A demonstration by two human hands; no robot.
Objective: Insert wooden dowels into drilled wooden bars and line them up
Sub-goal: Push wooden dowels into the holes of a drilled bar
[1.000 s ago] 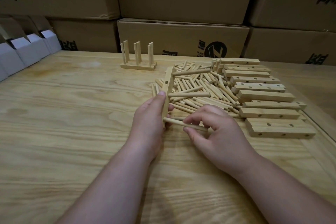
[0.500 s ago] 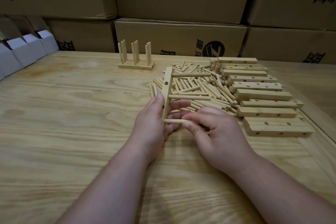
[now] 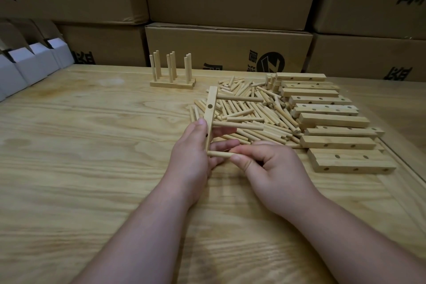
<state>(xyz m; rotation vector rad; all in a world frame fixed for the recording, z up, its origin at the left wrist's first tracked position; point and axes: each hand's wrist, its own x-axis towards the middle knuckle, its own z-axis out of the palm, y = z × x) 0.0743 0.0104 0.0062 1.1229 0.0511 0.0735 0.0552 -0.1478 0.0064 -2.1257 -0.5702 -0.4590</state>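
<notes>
My left hand (image 3: 192,152) grips the bar (image 3: 211,115) on edge at frame centre, thumb on its left face, fingers curled behind. Two dowels already stick out to its right. My right hand (image 3: 274,168) pinches a third dowel (image 3: 219,154) at the bar's near end. Loose dowels (image 3: 251,110) lie piled just behind, spare bars (image 3: 327,122) stacked at right, finished bars (image 3: 173,82) upper centre.

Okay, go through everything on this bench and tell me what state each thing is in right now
Held bar: on edge, two dowels seated.
Third dowel: end at the bar's near hole.
Left hand: grips the bar.
Right hand: pinches the dowel.
Finished bars: flat, dowels upright.
Loose dowels: heaped.
Empty bars: lined up, holes open.
</notes>
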